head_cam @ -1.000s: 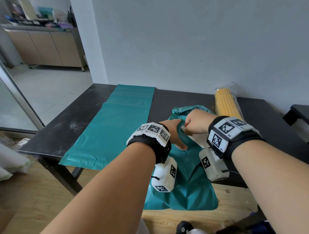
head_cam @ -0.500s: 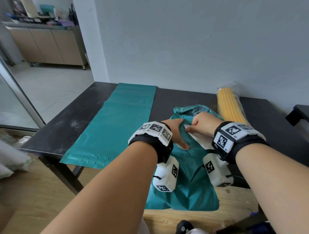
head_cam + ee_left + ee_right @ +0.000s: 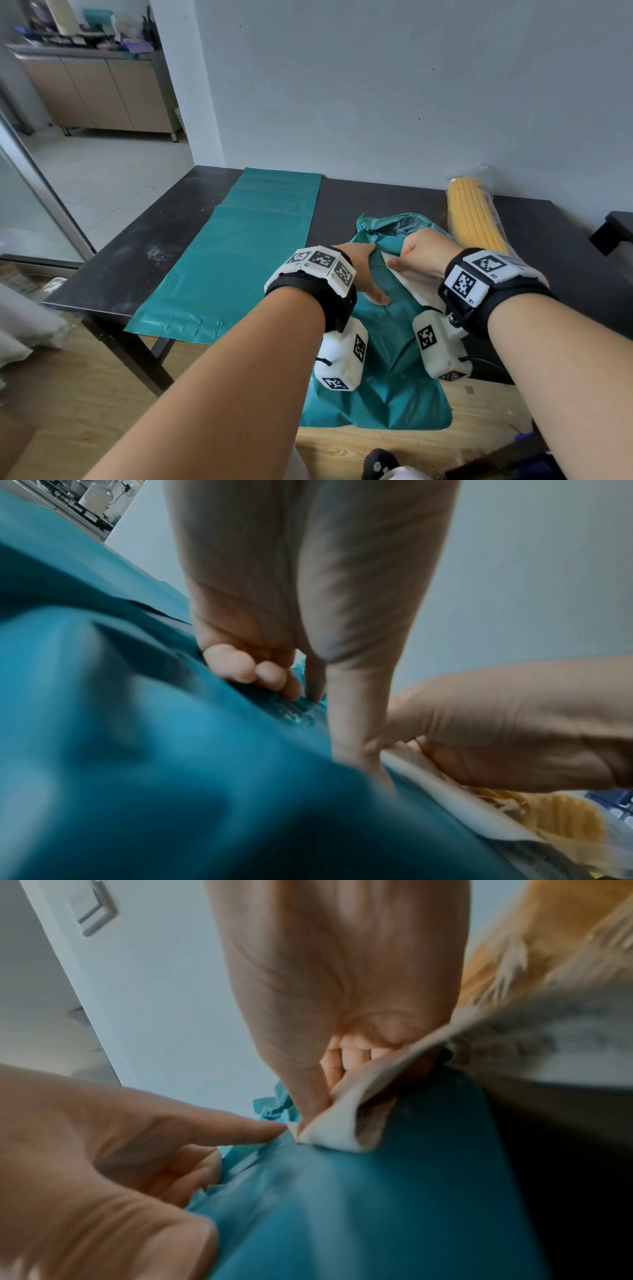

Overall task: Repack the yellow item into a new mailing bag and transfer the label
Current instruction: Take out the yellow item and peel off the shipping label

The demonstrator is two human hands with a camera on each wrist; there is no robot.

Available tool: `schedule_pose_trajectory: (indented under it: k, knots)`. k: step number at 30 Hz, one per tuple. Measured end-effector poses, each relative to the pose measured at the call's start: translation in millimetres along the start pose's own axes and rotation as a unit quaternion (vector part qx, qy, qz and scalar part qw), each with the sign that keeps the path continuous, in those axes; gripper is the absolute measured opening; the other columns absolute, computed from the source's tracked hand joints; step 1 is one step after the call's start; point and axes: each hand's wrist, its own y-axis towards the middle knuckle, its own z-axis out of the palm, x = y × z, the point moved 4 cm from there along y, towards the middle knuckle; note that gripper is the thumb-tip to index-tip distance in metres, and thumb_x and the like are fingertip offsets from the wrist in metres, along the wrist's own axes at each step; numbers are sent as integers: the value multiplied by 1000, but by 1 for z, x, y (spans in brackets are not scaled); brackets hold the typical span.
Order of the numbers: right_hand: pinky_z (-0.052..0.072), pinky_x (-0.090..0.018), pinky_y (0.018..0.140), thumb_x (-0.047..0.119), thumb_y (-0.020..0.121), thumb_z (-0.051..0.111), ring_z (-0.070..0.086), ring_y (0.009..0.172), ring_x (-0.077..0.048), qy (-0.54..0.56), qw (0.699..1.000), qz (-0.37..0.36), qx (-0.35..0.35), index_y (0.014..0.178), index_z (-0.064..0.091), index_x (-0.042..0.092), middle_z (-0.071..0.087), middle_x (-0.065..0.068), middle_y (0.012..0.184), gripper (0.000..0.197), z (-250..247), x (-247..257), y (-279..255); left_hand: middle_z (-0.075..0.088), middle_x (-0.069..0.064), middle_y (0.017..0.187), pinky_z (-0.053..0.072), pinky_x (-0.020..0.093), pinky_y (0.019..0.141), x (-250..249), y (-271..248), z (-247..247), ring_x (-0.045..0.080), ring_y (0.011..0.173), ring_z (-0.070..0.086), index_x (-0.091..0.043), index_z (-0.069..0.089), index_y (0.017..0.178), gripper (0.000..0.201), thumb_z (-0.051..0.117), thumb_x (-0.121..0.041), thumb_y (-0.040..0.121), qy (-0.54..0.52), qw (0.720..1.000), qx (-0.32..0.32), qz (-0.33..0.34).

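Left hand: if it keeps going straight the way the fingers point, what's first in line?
Likely the crumpled open mouth of the old teal mailing bag that the left hand presses on; then bare black table and the wall. Depth is uncertain.

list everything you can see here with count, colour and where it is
flat mailing bag: 1, teal, left part of the table
crumpled mailing bag: 1, teal, near table edge, under both hands
label: 1, white, on the crumpled bag, corner lifted
yellow item: 1, in clear wrap, right of the crumpled bag
table: 1, black, against the wall
cabinet: 1, beige, far left
left hand: presses the crumpled bag
right hand: fingers pinch the label corner
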Motion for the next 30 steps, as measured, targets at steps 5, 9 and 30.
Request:
schedule_pose_trajectory:
  k: [5,9,30]
  knots:
    - [33,-28,57,40,89,59,43,60,-18,-10,1000,0,2,62,49,9,45,-5,64,43,0,-2,1,27,-2,157,29,33,111,-1,-1,0,19,141,32,-24,9,154,109,75,-52,72,8,1000,6,-4]
    - [30,-26,51,38,89,59,36,51,-15,-13,1000,4,-5,55,42,12,39,-2,56,46,-1,-3,0,27,-2,157,29,33,111,0,0,0,20,141,32,-24,9,154,109,76,-52,72,8,1000,9,-6]
    - [44,-30,88,75,71,58,59,110,-22,204,975,81,12,116,64,9,63,-6,121,80,-8,-29,-23,38,-1,151,35,34,107,-4,-9,-2,20,135,41,-24,18,152,97,74,-48,76,-15,1000,18,-8]
